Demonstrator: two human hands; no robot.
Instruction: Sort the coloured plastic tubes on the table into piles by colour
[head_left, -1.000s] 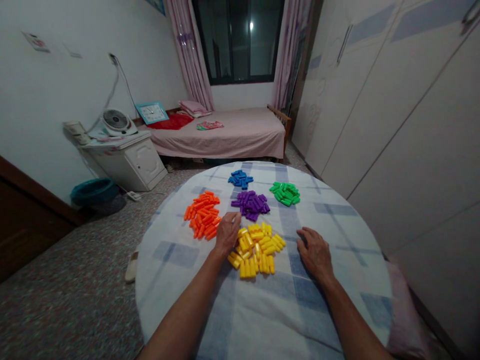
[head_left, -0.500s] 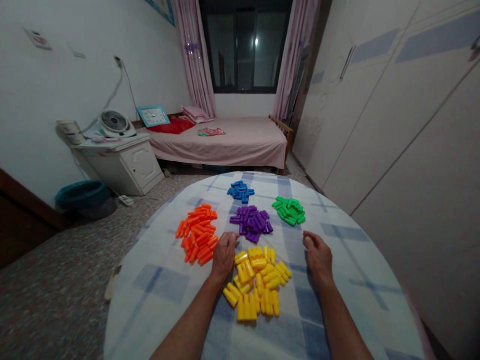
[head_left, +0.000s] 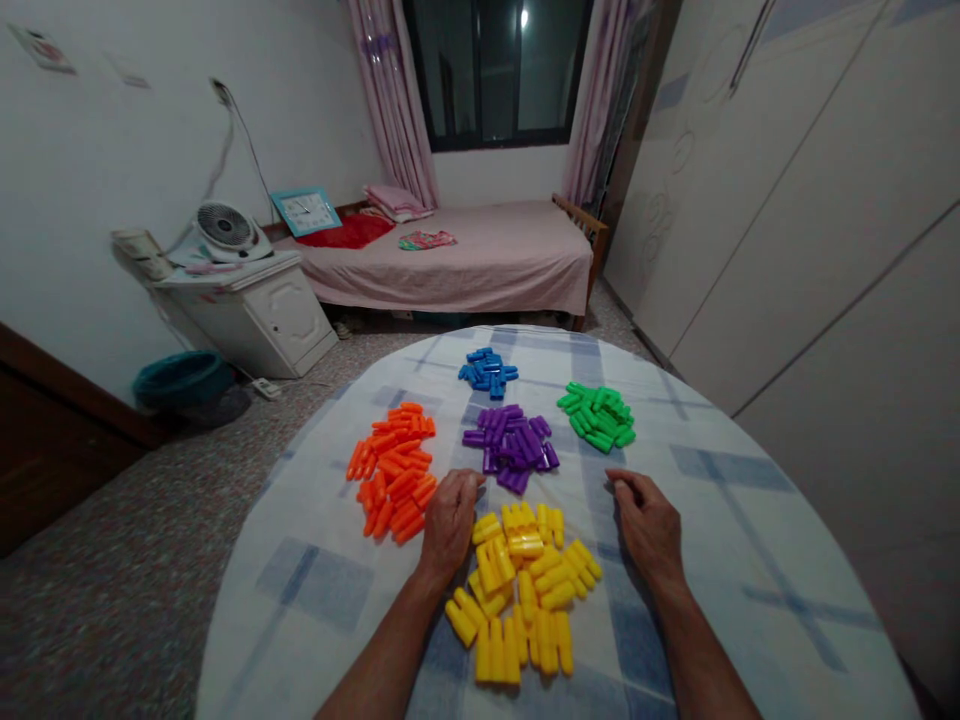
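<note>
My left hand (head_left: 450, 520) rests on its side on the cloth, between the orange pile and the yellow pile. Its loosely bent fingers point inward, partly hidden behind the knuckles, and I see nothing in them. To the right of the yellow pile lies my right hand (head_left: 651, 525), thumb and forefinger slightly apart, holding nothing. Several yellow plastic pieces (head_left: 491, 650), rounded and some joined side by side, lie between my forearms. Orange tapered pieces (head_left: 397, 460) are heaped at left, purple ones (head_left: 514, 440) in the middle, blue ones (head_left: 489, 374) farther back, green ones (head_left: 598, 415) at right.
The round table wears a blue-and-white checked cloth (head_left: 300, 640). Beyond it stand a bed (head_left: 487, 270) with a pink sheet and a white cabinet (head_left: 277, 325) bearing a fan (head_left: 225, 228). A blue-green bin (head_left: 180, 380) is at left, a tall wardrobe (head_left: 787, 250) at right.
The view has tilted slightly downward and come a little closer, so the table appears larger. Both hands and all the coloured piles keep their places on the cloth.
</note>
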